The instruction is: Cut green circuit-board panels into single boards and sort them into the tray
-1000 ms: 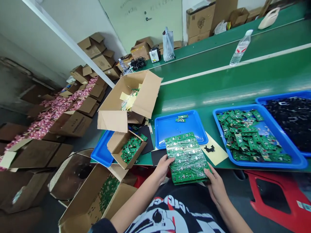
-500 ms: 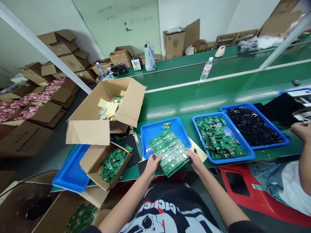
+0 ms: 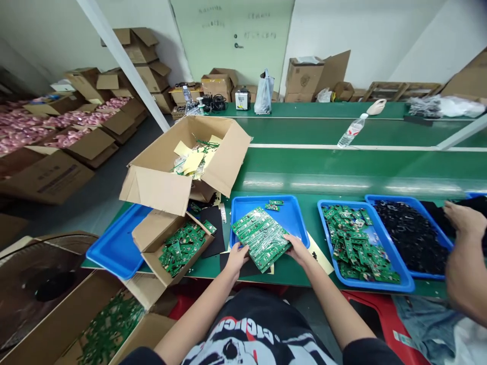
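Observation:
Both my hands grip a green circuit board panel (image 3: 261,238), tilted over the front of a blue tray (image 3: 300,223). It may be a stack of panels; I cannot tell. My left hand (image 3: 238,257) is closed on its lower left edge, thumb on top. At its right corner my right hand (image 3: 297,248) is closed too, fingers partly hidden beneath. Behind the panel, a couple of small circuit boards (image 3: 274,203) lie in the tray. Black sheets (image 3: 243,265) are on the table beneath my left hand.
To the right stand a tray of small green boards (image 3: 353,243) and a tray of black parts (image 3: 411,233); a co-worker's hand (image 3: 466,218) reaches past it. On the left are open cardboard boxes (image 3: 155,187), an empty-looking blue tray (image 3: 117,248) and a fan (image 3: 49,284).
My view has turned left, so the scene sits further right. Both hands keep hold of the panel. The co-worker's hand has moved over toward the black parts.

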Demonstrator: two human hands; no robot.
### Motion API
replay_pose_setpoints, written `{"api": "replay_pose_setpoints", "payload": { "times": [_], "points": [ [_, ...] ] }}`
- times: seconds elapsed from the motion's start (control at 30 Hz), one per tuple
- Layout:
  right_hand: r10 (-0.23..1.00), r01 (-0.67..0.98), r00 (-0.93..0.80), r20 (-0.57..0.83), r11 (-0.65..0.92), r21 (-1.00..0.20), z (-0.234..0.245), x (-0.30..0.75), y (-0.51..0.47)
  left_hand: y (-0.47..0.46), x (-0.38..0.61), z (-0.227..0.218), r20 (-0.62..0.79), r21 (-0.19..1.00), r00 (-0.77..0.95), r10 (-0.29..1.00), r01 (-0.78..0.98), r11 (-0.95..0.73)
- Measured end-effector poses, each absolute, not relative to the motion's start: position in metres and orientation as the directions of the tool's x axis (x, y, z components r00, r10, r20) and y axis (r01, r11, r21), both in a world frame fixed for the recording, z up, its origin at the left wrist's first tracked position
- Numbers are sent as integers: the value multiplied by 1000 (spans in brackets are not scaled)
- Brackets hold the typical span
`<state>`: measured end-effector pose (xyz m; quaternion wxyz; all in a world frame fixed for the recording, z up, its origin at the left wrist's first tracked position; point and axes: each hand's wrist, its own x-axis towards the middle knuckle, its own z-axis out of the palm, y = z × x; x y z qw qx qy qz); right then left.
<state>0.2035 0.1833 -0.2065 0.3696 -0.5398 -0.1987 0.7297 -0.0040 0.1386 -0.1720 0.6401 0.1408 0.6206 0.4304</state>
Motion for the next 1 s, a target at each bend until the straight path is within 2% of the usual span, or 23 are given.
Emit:
{"api": "replay_pose_setpoints", "payload": {
  "times": [0.17, 0.3, 0.4, 0.5, 0.63, 0.8, 1.0],
  "points": [
    [829, -224, -33, -559, -551, -804, -194, 201, 183, 143, -4, -166, -704, 671, -87, 705, -408, 619],
    [970, 58, 3, -245, -245, -968, -155, 204, 191, 150, -1, -158, -728, 613, 15, 685, -432, 661],
    [996, 335, -70, -51, -24, -942, -117, 207, 199, 159, 1, -152, -738, 572, 76, 671, -458, 680],
    [991, 480, -129, 46, 103, -871, -96, 205, 204, 170, 3, -146, -727, 540, 114, 677, -513, 667],
    [984, 457, -164, 67, 136, -879, -108, 196, 205, 180, 0, -142, -709, 515, 136, 692, -571, 639],
    [992, 292, -123, -1, 35, -956, -138, 202, 210, 174, -9, -148, -720, 515, 106, 686, -580, 631],
    [973, 145, -200, -116, -88, -986, -148, 221, 251, 160, -16, -158, -745, 523, 56, 665, -569, 635]
  ]
}}
